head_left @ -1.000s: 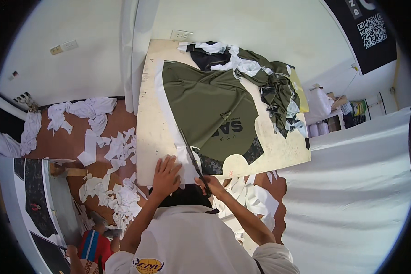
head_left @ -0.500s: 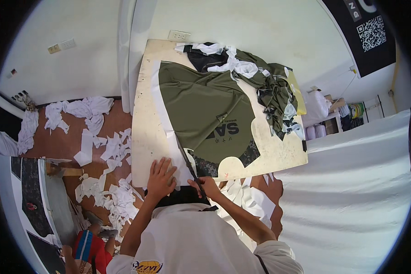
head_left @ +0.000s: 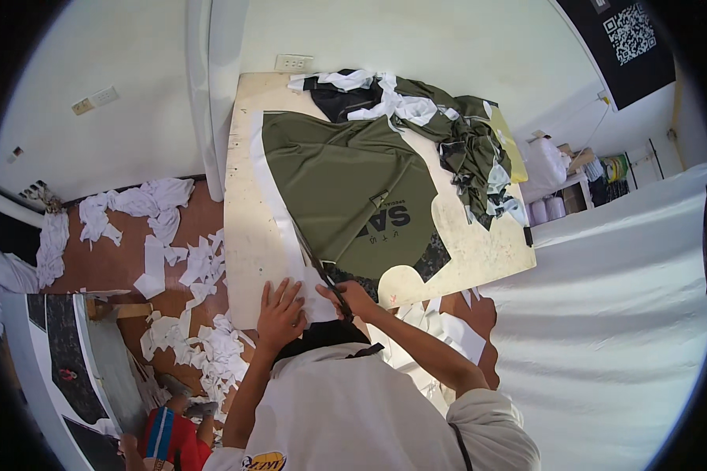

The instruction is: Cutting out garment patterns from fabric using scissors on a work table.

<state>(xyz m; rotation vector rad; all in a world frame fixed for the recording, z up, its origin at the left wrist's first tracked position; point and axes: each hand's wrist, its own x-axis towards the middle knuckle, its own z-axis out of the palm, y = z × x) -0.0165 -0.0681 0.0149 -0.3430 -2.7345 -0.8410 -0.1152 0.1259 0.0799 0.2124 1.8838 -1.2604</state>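
A pair of long dark scissors (head_left: 319, 269) is in my right hand (head_left: 356, 301), fingers closed round the handles. Its blades point away from me along the seam between an olive-green printed fabric panel (head_left: 322, 169) and its white border strip (head_left: 269, 179). Whether the blades are apart cannot be made out. My left hand (head_left: 281, 312) rests with fingers spread on the pale border and board, just left of the scissors, holding nothing. Dark camouflage trim (head_left: 434, 257) edges the panel's near right side, and a fold crosses its middle.
The panel lies on a pale wooden table (head_left: 243, 212) with rounded cutouts. Crumpled olive and white offcuts (head_left: 471, 161) heap at its far right. White scraps (head_left: 200, 263) litter the brown floor at left. Another person in red (head_left: 182, 443) is at lower left. White sheeting (head_left: 605, 306) hangs at right.
My right hand and the scissors have moved farther from me along the panel's left edge. My left hand stays nearly in place on the table. The whole view has shifted slightly.
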